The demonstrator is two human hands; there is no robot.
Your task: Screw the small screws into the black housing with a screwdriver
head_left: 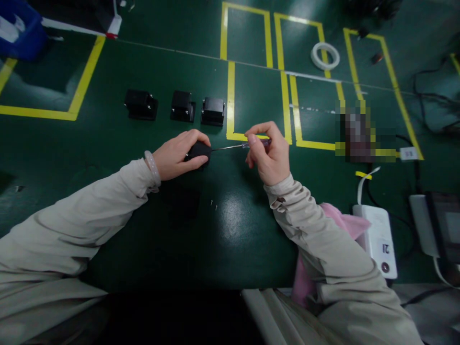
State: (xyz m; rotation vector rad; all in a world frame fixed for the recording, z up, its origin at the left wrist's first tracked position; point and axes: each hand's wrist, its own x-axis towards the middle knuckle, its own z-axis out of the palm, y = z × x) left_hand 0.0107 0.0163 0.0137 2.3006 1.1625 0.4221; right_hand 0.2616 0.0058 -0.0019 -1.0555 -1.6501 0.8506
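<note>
My left hand [178,155] is closed around a small black box-shaped part [200,152] on the green table. In my right hand [269,152] is a screwdriver [233,146], pinched by its handle, its thin shaft pointing left. The shaft's tip meets the right side of the black part; whether it sits in a screw I cannot tell. Two tiny screws [213,205] lie on the table nearer to me. Beyond my left hand stand three similar black parts, one at the left [141,104], one in the middle [182,105] and one at the right [213,111].
Yellow tape outlines [231,100] mark the green tabletop [201,239]. A roll of white tape [325,56] lies far right. A blue bin [27,36] is at the far left. Beside my right sleeve are a pink cloth [341,220], a white device [377,239] and cables.
</note>
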